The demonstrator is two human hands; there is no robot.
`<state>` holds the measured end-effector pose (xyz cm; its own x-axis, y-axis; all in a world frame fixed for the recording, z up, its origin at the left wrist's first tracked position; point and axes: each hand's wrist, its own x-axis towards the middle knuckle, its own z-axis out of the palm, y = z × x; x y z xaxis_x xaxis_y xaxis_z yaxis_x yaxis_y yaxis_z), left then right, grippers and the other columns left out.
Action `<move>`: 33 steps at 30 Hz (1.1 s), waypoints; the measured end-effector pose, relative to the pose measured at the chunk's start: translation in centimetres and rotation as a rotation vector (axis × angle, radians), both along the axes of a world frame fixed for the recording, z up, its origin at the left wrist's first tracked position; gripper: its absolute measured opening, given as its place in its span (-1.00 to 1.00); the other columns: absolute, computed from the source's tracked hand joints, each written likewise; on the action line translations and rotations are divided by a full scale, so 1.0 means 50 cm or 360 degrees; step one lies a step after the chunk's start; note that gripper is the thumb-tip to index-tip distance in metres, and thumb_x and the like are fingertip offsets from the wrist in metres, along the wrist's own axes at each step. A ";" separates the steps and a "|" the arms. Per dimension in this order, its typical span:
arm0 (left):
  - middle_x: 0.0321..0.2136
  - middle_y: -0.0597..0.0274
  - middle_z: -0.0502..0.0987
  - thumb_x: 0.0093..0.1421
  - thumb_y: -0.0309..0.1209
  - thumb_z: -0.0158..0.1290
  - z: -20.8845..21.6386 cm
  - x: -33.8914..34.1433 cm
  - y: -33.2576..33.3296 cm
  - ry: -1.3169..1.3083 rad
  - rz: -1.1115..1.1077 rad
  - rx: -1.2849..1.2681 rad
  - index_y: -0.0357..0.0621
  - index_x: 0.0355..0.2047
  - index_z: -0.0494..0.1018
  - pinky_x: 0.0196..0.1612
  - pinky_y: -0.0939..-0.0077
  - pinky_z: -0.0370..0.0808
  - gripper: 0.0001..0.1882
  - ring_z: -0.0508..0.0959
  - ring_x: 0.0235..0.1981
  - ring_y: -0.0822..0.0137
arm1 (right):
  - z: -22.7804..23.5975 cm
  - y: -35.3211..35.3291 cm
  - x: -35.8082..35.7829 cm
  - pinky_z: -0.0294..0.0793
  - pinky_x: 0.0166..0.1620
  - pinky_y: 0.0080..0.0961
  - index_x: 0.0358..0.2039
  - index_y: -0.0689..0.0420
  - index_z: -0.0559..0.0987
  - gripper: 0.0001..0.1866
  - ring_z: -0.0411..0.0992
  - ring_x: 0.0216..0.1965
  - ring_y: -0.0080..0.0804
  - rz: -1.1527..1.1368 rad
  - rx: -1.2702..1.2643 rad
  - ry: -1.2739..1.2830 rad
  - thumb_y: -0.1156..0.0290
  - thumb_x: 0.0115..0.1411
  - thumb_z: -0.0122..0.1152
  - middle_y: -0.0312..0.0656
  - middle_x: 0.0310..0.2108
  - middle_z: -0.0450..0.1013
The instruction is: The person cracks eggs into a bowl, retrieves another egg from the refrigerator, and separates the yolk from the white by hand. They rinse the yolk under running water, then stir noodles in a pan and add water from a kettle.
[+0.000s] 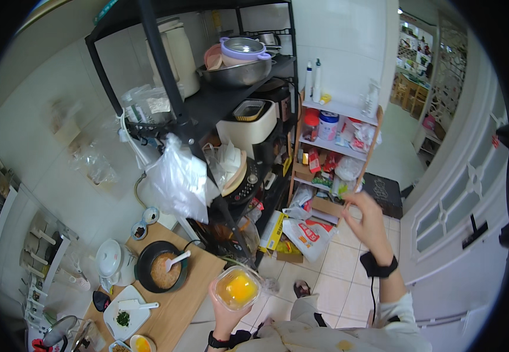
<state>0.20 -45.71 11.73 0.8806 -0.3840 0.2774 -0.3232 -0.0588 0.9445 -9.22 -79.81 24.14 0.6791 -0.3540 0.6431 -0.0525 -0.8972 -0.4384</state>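
Note:
My left hand (225,314) is wrapped round a small clear plastic container (238,288) with a yellow-orange, egg-like content inside. It holds the container up near the right front end of the wooden counter. My right hand (367,220) is raised over the floor to the right, in front of the low shelf unit. Its fingers are bent and the thumb stands apart, with nothing seen between them. Both wrists wear black bands, and a thin cord hangs from the right one.
On the wooden counter (199,276) stand a black pot (146,280) with a white spoon, a white lidded pot (109,261) and a white cutting board (140,320) with chopped greens. A black rack (207,114) bears appliances and bowls. Bags (310,237) lie by the low shelf unit (339,107).

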 end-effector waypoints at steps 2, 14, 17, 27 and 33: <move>-0.03 0.09 0.26 -0.32 -0.49 0.38 -0.016 0.026 -0.041 0.0058 0.0083 -0.0022 -0.19 0.09 0.01 0.12 0.34 0.27 -0.01 0.33 0.05 0.24 | 0.064 -0.088 0.141 0.41 -0.10 -0.36 -0.16 0.19 0.52 -0.66 0.43 -0.19 -0.09 0.0090 -0.0175 -0.0260 0.44 0.00 0.24 -0.04 -0.25 0.46; 0.07 0.11 0.19 -0.32 -0.37 0.37 -0.001 0.076 -0.279 0.0177 0.1306 -0.0073 -0.18 0.20 -0.02 0.21 0.30 0.17 0.09 0.23 0.13 0.19 | 0.336 -0.340 0.806 0.35 -0.07 -0.40 -0.23 0.23 0.54 -0.59 0.37 -0.14 -0.19 0.0904 -0.0518 -0.0613 0.21 0.00 0.33 -0.11 -0.22 0.44; 0.07 0.10 0.19 -0.31 -0.38 0.36 0.008 0.090 -0.307 0.0124 0.1422 -0.0076 -0.18 0.20 -0.01 0.22 0.29 0.15 0.07 0.22 0.15 0.19 | 0.355 -0.350 0.823 0.37 -0.20 -0.55 -0.30 0.27 0.54 -0.70 0.41 -0.29 -0.35 0.1065 -0.0303 -0.0693 0.33 0.03 0.32 -0.16 -0.32 0.45; 0.08 0.06 0.23 -0.33 -0.43 0.30 0.040 0.130 -0.312 0.0002 0.1607 0.0013 -0.20 0.19 0.02 0.23 0.24 0.15 0.03 0.26 0.14 0.15 | 0.419 -0.246 0.726 0.37 -0.15 -0.50 -0.35 0.22 0.56 -0.70 0.40 -0.25 -0.32 0.1295 -0.0264 -0.1042 0.35 -0.08 0.39 -0.17 -0.33 0.44; 0.09 0.04 0.23 -0.33 -0.29 0.37 0.042 0.141 -0.299 -0.0140 0.1604 -0.0056 -0.20 0.19 0.02 0.21 0.21 0.21 0.07 0.27 0.13 0.16 | 0.334 -0.134 0.704 0.42 -0.19 -0.43 -0.37 0.10 0.57 -0.67 0.36 -0.20 -0.32 0.1538 -0.0256 -0.0589 0.21 -0.13 0.38 -0.27 -0.39 0.37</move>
